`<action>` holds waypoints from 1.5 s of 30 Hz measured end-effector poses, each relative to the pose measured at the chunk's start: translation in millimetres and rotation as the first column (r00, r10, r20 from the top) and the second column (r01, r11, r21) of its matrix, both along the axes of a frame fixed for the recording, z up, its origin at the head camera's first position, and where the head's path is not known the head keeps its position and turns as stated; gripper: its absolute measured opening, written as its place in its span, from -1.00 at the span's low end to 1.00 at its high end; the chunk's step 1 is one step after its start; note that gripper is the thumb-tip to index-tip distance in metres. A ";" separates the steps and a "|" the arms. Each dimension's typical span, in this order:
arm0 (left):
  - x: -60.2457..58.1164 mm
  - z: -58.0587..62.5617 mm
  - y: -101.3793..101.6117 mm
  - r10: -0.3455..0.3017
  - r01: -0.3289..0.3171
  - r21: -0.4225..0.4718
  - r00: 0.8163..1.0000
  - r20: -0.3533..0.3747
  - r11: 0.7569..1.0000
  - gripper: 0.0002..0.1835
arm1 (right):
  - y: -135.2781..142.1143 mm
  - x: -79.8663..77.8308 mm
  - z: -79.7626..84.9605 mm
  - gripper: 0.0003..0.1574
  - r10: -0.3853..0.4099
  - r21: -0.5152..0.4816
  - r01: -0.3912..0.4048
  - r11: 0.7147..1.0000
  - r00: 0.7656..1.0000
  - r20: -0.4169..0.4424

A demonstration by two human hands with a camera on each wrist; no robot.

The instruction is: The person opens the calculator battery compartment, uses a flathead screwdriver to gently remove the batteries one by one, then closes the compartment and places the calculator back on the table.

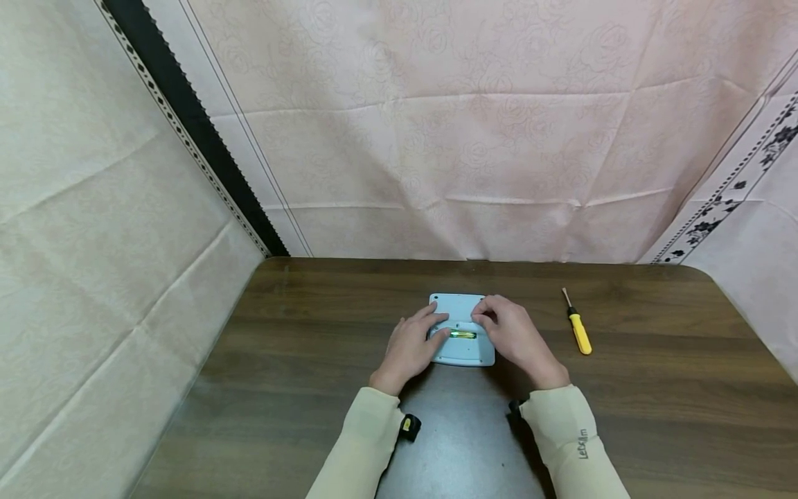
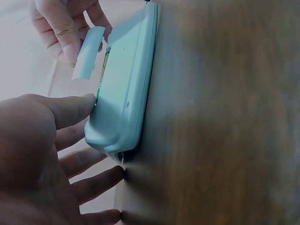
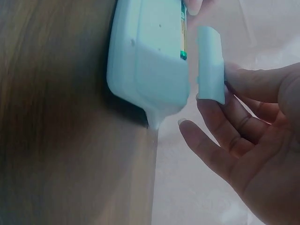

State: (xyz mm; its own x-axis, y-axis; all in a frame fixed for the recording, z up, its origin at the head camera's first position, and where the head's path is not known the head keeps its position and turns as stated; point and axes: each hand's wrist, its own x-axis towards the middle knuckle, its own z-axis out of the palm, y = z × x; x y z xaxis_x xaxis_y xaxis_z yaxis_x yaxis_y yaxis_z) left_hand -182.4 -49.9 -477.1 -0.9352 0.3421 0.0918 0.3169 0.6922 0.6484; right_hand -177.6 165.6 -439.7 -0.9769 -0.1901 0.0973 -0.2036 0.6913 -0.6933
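Observation:
A light blue device (image 1: 463,353), which looks like a calculator lying back side up, rests on the table. Its battery slot is uncovered, and a green and gold battery (image 1: 463,334) shows inside. My left hand (image 1: 408,350) lies at the device's left side with fingers spread, its thumb touching beside the battery. Between thumb and fingers, my right hand (image 1: 514,336) pinches a light blue battery cover (image 3: 211,65). In the right wrist view the cover is held just off the device, apart from the slot. The head view mostly hides the cover behind the fingers.
To the right of the device lies a screwdriver (image 1: 580,329) with a yellow handle, its tip pointing away from me. The brown wooden table (image 1: 312,388) ends at a back edge against a pale patterned cloth (image 1: 499,138).

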 end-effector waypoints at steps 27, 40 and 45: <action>-0.4 -2.9 3.8 0.027 -0.027 0.015 0.999 -0.017 1.000 -0.59 | 28.2 0.1 2.3 -0.93 -0.052 0.036 0.051 0.998 0.998 0.027; -0.2 -2.5 4.2 0.032 -0.031 0.019 0.999 -0.014 0.999 -0.58 | 41.3 1.9 4.4 -0.94 -0.061 0.050 0.059 0.997 0.998 0.033; -0.2 -2.7 3.5 0.031 -0.030 0.019 0.999 -0.014 0.999 -0.58 | 45.5 1.5 3.7 -0.94 -0.061 0.066 0.058 0.996 0.997 0.041</action>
State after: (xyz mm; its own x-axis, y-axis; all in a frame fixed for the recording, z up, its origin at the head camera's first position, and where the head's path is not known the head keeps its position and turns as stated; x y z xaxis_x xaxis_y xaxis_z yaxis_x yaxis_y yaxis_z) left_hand -182.6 -46.4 -479.8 -0.9437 0.3115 0.1112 0.3050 0.6892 0.6573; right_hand -176.1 211.2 -436.0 -0.9897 -0.1361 0.0447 -0.1320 0.7450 -0.6539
